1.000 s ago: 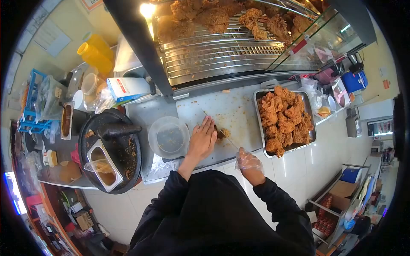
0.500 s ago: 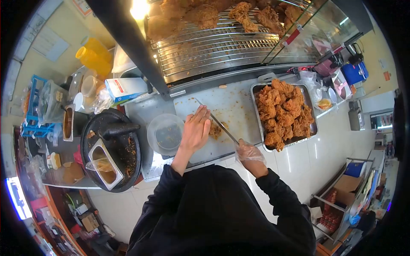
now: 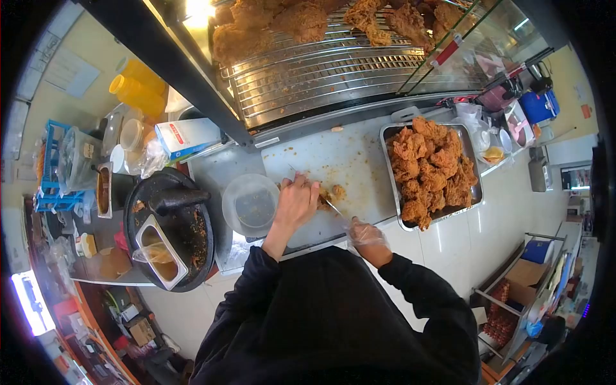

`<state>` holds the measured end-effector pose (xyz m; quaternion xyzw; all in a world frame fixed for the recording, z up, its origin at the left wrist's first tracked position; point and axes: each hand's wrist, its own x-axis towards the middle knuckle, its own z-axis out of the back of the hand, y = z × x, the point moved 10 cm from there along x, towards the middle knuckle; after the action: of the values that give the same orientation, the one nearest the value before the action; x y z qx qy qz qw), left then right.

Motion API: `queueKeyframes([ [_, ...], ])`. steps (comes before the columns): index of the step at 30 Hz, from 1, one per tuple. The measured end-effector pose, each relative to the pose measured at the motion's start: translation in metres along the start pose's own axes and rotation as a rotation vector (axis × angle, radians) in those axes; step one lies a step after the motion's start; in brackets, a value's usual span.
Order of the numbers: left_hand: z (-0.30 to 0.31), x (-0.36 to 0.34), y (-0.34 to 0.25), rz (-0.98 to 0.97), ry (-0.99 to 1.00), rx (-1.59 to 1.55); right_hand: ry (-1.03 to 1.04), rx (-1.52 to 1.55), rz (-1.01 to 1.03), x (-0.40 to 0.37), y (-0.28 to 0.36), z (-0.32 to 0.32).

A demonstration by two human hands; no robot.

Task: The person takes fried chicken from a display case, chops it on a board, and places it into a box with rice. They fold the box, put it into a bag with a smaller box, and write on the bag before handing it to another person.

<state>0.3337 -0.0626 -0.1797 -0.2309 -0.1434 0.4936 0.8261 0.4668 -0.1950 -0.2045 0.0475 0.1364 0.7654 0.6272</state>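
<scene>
My bare left hand [image 3: 296, 203] rests flat over the back of a knife [image 3: 331, 206] and a piece of fried chicken [image 3: 332, 194] on the white cutting board [image 3: 350, 163]. Wearing a clear plastic glove, my right hand [image 3: 363, 233] grips the knife handle at the board's near edge. The blade runs from that hand up under my left fingers. Crumbs lie scattered on the board.
A metal tray of fried chicken [image 3: 434, 168] stands right of the board. A clear plastic bowl [image 3: 251, 205] sits left of my left hand, beside a black stone mortar with pestle [image 3: 168, 226]. A glass warmer with wire racks of chicken [image 3: 321, 58] stands behind.
The knife was raised half a second ago with its tip up over the board; now it is down on the chicken. My left hand has closed over the blade's back.
</scene>
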Motion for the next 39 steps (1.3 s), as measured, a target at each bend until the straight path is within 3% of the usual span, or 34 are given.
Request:
queueKeyframes([
  [4,0.000,-0.001,0.001,-0.068,-0.058,0.129,-0.222,-0.202,0.101,0.006,0.006,-0.018],
  [7,0.003,0.014,0.010,-0.061,0.017,0.065,-0.049,0.135,0.051,0.024,-0.006,-0.003],
  [8,0.005,0.017,0.010,-0.060,0.056,0.027,-0.099,0.203,0.068,0.020,0.001,0.015],
  [11,0.053,0.010,-0.021,-0.253,-0.081,-0.157,-0.049,0.319,-0.193,0.002,0.012,0.029],
  [15,0.035,0.003,-0.019,-0.336,-0.002,-0.103,-0.001,0.437,-0.404,-0.013,0.035,0.014],
  [19,0.008,0.011,-0.011,-0.338,0.170,-0.010,-0.060,0.205,-0.404,-0.016,0.053,-0.002],
  [20,0.002,0.010,-0.009,-0.303,0.236,-0.002,0.003,0.235,-0.475,-0.018,0.050,-0.015],
  [22,-0.006,0.010,-0.003,-0.355,0.188,0.080,0.128,0.293,-0.607,-0.012,0.044,-0.029],
  [25,-0.004,0.015,0.004,-0.352,0.121,0.113,-0.163,0.182,-0.360,0.003,0.053,-0.010],
  [26,0.000,0.016,0.006,-0.336,0.099,0.111,-0.033,0.410,-0.454,0.008,0.040,-0.024],
  [29,0.003,0.023,0.002,-0.344,0.154,0.056,-0.001,0.482,-0.464,0.011,0.027,-0.014],
  [30,0.012,0.022,-0.002,-0.337,0.129,0.041,-0.148,0.373,-0.309,0.008,0.038,0.010],
  [33,0.038,0.013,-0.017,-0.368,0.047,0.002,-0.037,0.423,-0.472,-0.003,0.040,0.004],
  [36,0.054,-0.002,-0.017,-0.428,-0.017,0.008,-0.297,0.340,-0.211,-0.009,0.072,0.010],
  [39,0.038,0.000,-0.004,-0.389,0.067,0.036,-0.145,0.263,-0.352,-0.013,0.066,-0.037],
])
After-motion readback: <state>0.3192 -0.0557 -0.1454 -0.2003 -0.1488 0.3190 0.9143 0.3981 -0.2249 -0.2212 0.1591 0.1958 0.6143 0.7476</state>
